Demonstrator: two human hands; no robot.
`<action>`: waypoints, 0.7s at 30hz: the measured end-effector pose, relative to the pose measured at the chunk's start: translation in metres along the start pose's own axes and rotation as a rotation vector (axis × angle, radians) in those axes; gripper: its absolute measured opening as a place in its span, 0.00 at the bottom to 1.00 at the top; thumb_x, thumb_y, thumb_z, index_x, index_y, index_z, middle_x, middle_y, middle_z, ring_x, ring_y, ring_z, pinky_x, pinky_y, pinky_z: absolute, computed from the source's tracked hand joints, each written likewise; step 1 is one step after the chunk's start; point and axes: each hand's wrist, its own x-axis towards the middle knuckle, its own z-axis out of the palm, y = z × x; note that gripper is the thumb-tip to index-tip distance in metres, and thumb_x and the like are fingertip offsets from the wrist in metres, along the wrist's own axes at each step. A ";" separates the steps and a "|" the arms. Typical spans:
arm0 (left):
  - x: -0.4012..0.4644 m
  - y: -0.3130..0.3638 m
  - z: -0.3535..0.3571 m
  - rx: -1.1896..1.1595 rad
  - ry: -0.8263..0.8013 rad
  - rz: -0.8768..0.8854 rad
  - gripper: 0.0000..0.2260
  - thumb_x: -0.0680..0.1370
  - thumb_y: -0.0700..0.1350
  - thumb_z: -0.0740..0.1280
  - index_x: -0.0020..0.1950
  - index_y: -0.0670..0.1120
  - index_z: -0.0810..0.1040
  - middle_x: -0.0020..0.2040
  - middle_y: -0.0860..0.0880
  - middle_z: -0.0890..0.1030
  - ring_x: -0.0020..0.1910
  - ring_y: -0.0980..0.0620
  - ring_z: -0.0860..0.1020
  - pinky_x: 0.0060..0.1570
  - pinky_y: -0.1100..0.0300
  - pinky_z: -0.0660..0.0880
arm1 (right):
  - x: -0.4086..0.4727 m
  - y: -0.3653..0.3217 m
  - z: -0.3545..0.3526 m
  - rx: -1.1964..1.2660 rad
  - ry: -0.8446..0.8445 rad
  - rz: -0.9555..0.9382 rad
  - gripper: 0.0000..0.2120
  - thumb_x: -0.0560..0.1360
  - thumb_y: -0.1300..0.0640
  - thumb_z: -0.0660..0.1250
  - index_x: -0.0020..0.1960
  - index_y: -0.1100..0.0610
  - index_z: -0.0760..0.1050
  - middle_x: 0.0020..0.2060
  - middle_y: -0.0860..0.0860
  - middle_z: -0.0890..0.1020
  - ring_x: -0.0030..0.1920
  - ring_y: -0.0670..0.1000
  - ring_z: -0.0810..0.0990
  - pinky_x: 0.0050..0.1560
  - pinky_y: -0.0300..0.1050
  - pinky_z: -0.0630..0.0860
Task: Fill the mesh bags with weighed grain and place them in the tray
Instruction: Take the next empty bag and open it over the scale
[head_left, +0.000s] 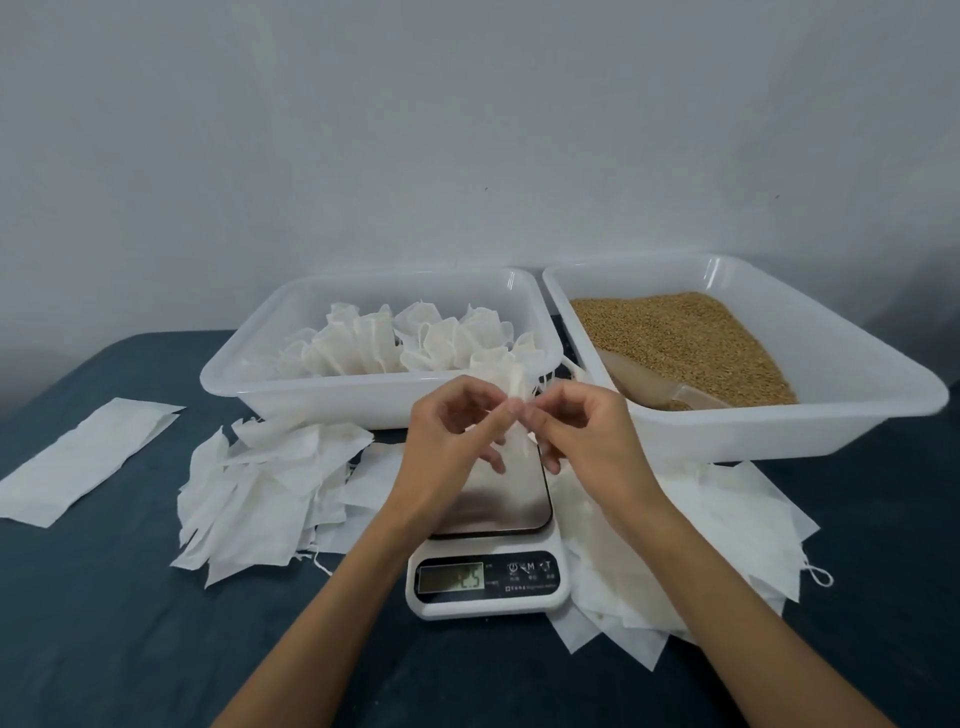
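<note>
1. A dark blue cloth-covered table (104, 623) stands against a plain pale wall (467, 130).
2. Nearest the person, a white digital scale (488, 582) sits at the table's middle; its display is lit, though the digits are too blurred to read with certainty, and its steel platform lies partly under the hands.
3. Loose piles of flat empty mesh bags (260, 483) lie left of the scale, and another pile (701, 530) spreads under and to the right of it.
4. A single flat white sheet (88, 457) lies apart at the far left.
5. Above the scale platform, the left hand (457, 431) and right hand (582, 431) meet, fingertips pinching a small white mesh bag (511, 384) between them; both hands are closed on it, the bag's gathered top sticking up above the fingers.
6. Behind the hands on the left, a white plastic tray (311, 395) holds a cluster of filled, gathered bags (410, 343).
7. To its right, touching or just beside it, a second white tray (831, 364) holds golden-brown grain (675, 343), with a translucent scoop (654, 384) lying in the near corner.
</note>
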 end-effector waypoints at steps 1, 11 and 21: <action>0.000 0.000 0.000 -0.009 -0.006 -0.010 0.05 0.78 0.41 0.75 0.46 0.41 0.82 0.40 0.47 0.83 0.37 0.52 0.80 0.33 0.57 0.80 | 0.000 -0.001 0.000 0.034 -0.038 0.011 0.06 0.77 0.62 0.72 0.45 0.65 0.81 0.28 0.53 0.76 0.26 0.51 0.72 0.28 0.43 0.72; 0.004 -0.006 -0.003 0.007 0.127 -0.061 0.06 0.82 0.39 0.71 0.48 0.40 0.85 0.35 0.47 0.80 0.34 0.51 0.77 0.31 0.58 0.77 | -0.002 0.004 0.007 -0.257 0.130 -0.080 0.03 0.80 0.59 0.67 0.47 0.54 0.78 0.36 0.46 0.82 0.36 0.46 0.82 0.40 0.42 0.79; 0.002 -0.005 -0.001 0.002 0.093 -0.053 0.05 0.81 0.39 0.73 0.46 0.41 0.86 0.38 0.46 0.83 0.36 0.51 0.79 0.32 0.58 0.78 | -0.006 0.009 0.007 -0.675 0.041 -0.462 0.07 0.81 0.61 0.63 0.53 0.53 0.79 0.48 0.46 0.78 0.46 0.45 0.79 0.48 0.38 0.76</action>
